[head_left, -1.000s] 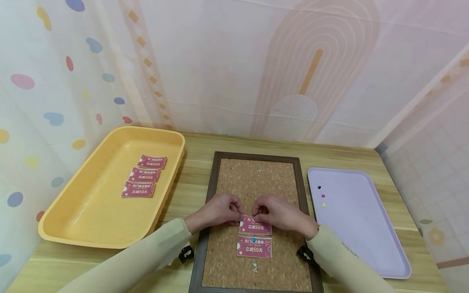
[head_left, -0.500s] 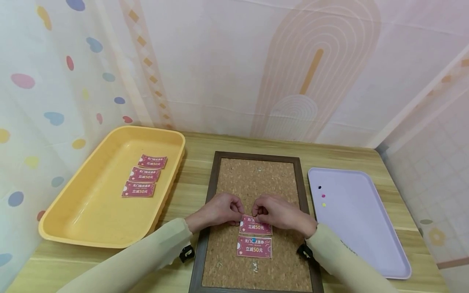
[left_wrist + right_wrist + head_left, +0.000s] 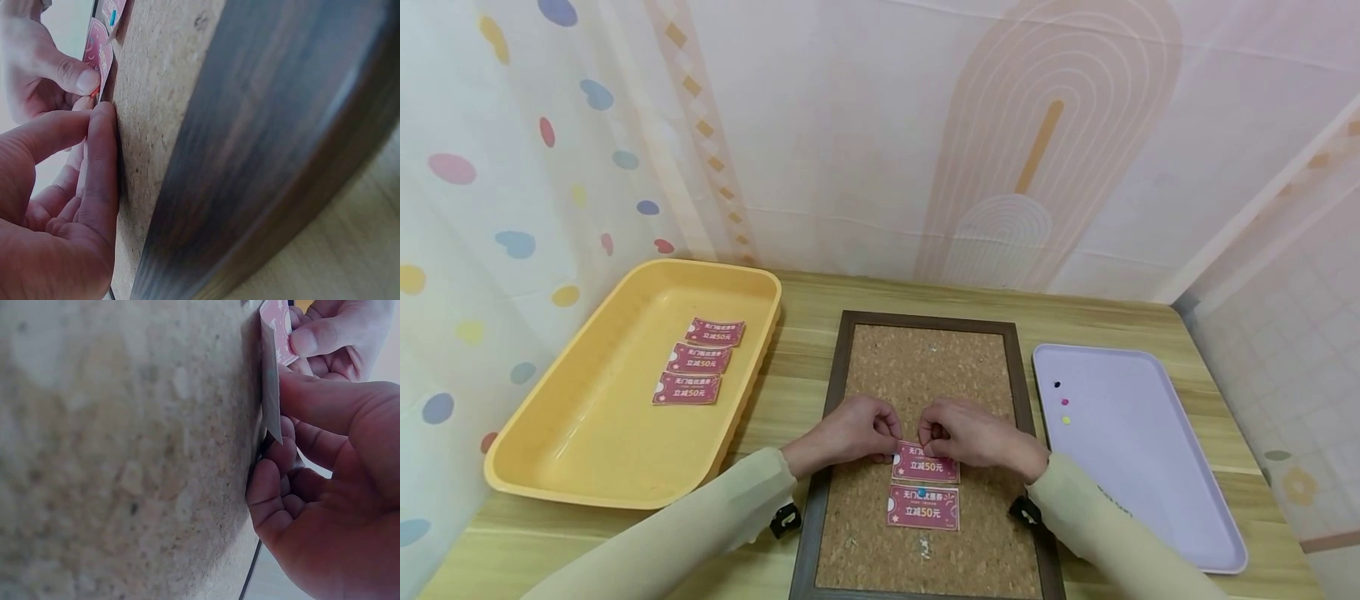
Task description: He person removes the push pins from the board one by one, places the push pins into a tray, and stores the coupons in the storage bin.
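My left hand (image 3: pixel 857 429) pinches the upper left corner of a maroon coupon (image 3: pixel 927 468) low over the corkboard (image 3: pixel 880 367). At the same coupon's top edge is my right hand (image 3: pixel 966 432), its thumb and index finger together; between them a small red pushpin (image 3: pixel 95 93) shows in the left wrist view. In the right wrist view the coupon's near end (image 3: pixel 270 394) stands slightly off the cork beside the right fingers. Just below lies a second coupon (image 3: pixel 922 512), with a blue pushpin (image 3: pixel 922 492) at its top edge.
A yellow tray (image 3: pixel 587 450) on the left holds several coupons, among them a coupon (image 3: pixel 687 389) nearest the front. On the right, a lilac tray (image 3: pixel 1135 450) carries a black pin (image 3: pixel 1057 384), a magenta pin (image 3: pixel 1064 402) and a yellow pin (image 3: pixel 1066 421). A dark frame (image 3: pixel 1022 392) edges the corkboard.
Both hands stay at the upper coupon with almost no movement. The whole head view has shifted slightly to the right.
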`<move>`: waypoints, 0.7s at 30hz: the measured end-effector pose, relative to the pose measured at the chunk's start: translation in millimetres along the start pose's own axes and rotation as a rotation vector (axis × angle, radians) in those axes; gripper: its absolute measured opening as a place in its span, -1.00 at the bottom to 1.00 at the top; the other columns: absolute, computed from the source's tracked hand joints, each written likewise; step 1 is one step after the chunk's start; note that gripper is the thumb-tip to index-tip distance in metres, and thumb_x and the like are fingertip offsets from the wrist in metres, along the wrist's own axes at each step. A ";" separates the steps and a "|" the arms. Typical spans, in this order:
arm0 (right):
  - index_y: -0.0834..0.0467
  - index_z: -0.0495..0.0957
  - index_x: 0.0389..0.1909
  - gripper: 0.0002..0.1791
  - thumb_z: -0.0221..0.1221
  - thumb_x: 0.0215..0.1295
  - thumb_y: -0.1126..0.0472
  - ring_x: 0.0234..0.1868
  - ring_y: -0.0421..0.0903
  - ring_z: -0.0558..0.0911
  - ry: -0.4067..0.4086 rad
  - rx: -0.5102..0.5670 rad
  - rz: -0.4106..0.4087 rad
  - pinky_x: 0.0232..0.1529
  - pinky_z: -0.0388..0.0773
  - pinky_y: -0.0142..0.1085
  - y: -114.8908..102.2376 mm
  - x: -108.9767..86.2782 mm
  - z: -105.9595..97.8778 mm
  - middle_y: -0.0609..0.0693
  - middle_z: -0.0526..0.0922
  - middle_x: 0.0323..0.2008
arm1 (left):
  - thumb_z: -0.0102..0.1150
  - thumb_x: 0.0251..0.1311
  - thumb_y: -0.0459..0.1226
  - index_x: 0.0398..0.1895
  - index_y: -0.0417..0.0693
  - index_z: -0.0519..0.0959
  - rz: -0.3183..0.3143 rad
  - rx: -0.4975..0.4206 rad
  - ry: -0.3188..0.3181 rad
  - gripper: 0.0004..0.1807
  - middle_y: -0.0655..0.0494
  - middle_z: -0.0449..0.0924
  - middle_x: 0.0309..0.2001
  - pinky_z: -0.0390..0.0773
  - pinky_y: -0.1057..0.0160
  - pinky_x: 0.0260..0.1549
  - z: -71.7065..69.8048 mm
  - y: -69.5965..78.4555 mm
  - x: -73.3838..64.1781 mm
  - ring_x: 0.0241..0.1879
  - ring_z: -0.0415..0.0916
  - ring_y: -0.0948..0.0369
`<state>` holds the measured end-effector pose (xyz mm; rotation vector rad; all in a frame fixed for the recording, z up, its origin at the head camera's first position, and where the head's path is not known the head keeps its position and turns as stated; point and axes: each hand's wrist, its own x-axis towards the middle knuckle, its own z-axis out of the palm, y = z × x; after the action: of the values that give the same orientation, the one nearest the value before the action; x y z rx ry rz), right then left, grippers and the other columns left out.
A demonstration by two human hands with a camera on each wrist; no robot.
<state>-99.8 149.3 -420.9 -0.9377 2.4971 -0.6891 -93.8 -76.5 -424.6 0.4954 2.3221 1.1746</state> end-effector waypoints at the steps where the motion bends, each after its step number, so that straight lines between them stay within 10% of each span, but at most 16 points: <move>1: -0.04 0.56 -0.41 -0.79 0.33 0.36 0.29 -0.31 -0.23 0.44 -0.006 0.004 0.001 -0.22 0.41 -0.27 -0.1 0.1 -0.7 -0.22 0.49 -0.36 | 0.40 0.15 -0.41 -0.43 -0.10 0.66 0.000 0.001 0.000 -0.91 0.20 0.68 -0.57 0.49 0.39 -0.54 0.1 -0.1 0.0 -0.59 0.59 0.33; 21: 0.02 0.61 -0.40 -0.83 0.30 0.39 0.30 -0.30 -0.24 0.43 -0.086 0.154 -0.045 -0.23 0.39 -0.31 6.8 -0.8 -9.5 -0.19 0.50 -0.35 | 0.38 0.15 -0.42 -0.41 -0.13 0.66 -0.012 -0.031 -0.010 -0.93 0.18 0.69 -0.56 0.57 0.37 -0.51 0.0 -1.9 1.5 -0.57 0.61 0.32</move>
<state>-107.4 157.2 -417.0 -0.9488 2.3178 -0.8251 -95.3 -76.8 -426.5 0.4751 2.2914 1.1985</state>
